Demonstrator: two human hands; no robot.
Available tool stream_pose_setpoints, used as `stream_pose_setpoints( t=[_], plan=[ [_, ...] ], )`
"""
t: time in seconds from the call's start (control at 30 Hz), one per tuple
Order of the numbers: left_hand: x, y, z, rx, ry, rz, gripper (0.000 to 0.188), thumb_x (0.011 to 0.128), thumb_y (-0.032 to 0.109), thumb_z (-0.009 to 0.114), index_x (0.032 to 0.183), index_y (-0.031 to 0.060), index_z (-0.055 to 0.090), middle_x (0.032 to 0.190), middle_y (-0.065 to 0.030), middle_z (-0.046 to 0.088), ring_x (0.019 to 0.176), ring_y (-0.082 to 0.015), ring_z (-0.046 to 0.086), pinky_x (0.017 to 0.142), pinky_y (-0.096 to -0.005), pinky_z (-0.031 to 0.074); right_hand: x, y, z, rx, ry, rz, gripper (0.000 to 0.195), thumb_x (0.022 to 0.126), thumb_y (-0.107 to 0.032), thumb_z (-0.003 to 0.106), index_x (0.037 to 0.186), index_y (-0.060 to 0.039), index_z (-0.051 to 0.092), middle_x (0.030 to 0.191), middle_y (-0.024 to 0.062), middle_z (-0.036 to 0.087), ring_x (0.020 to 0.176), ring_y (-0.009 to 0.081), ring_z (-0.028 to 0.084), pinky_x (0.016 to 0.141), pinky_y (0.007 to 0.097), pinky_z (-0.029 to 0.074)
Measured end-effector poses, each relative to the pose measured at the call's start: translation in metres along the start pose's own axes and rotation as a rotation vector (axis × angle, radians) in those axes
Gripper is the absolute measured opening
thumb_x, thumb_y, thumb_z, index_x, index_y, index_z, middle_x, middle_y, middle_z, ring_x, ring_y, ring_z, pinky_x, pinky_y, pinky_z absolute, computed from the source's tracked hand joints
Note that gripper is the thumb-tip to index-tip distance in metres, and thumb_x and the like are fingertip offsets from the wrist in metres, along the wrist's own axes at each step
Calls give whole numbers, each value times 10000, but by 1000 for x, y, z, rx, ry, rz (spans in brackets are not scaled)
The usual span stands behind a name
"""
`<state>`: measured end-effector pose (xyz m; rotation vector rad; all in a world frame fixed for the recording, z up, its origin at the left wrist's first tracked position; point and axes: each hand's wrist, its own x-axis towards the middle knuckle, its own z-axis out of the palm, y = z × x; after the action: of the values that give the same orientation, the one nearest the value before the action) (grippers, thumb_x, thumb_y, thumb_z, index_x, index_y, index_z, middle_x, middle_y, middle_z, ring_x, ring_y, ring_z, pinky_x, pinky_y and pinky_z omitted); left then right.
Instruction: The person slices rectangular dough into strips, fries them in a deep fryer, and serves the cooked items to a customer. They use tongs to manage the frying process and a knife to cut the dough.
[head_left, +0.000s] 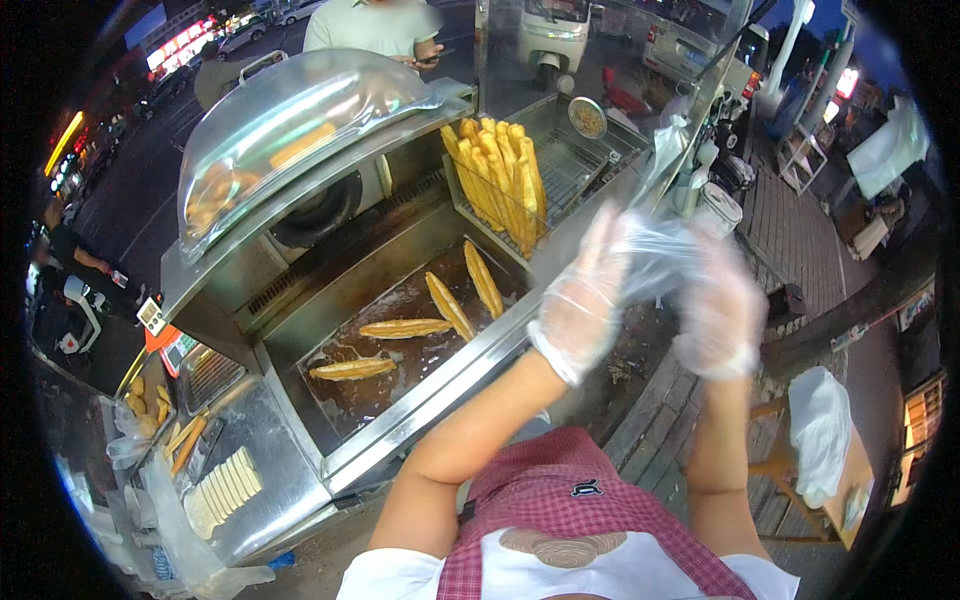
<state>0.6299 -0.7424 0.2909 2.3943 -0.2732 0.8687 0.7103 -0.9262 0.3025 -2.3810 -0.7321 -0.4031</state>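
My left hand (589, 292), in a clear plastic glove, grips one side of a clear plastic bag (660, 244) beside the fryer's right edge. My right hand (720, 300), gloved too and blurred, has the bag's other side. Several fried dough sticks (405, 328) float in the dark oil of the metal fryer (435, 382). More golden dough sticks (502, 176) stand upright in a wire rack at the fryer's far end. Sliced raw dough (223, 491) lies on the steel counter (277, 480) at the lower left.
A clear domed cover (300, 135) stands over fried food on the raised shelf. A strainer (587, 118) rests beyond the rack. Wooden tongs or sticks (187, 442) lie near the dough. A person (367, 34) stands across the stall. A wooden table (840, 480) is at right.
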Motion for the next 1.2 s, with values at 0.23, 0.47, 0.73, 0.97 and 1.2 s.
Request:
stream_pose_setpoints(
  t=[0.23,0.47,0.73,0.97,1.2],
  plan=[
    [-143,-99,175,-310,-477,-114,548,954,100,523,1500,88,476,1485,-248,506,1287,-385,581,1096,-415,479,-184,122,99,-397,-718,101,543,982,-94,428,1522,-26,424,933,289,689,779,466,666,746,565,534],
    [-77,-38,22,-312,84,279,501,858,51,586,1359,32,597,1465,-228,538,1041,-413,669,842,-444,566,-113,39,51,-257,-173,-71,429,956,-235,597,1339,-41,606,1066,170,711,882,351,696,741,454,562],
    [-215,-115,92,-245,-833,-362,356,973,169,522,1313,150,624,1389,-208,608,1197,-388,639,1007,-466,523,22,-24,65,-464,-947,-205,594,903,-498,665,1408,-204,557,1224,163,685,1152,375,644,896,495,553],
    [-187,-122,72,-1,-659,-422,326,976,175,527,1295,150,592,1536,-141,511,1201,-357,651,966,-478,547,318,-7,109,-1383,-966,-178,663,800,-548,803,1321,-149,709,1322,64,709,1226,292,661,1062,523,461],
    [-163,-147,81,-47,-867,-260,308,969,200,560,1267,179,638,1303,-80,680,1047,-347,710,827,-468,579,348,63,135,-1141,-1172,-78,578,832,-589,763,1248,-188,753,1191,45,764,1073,289,734,871,482,578]
  ],
)
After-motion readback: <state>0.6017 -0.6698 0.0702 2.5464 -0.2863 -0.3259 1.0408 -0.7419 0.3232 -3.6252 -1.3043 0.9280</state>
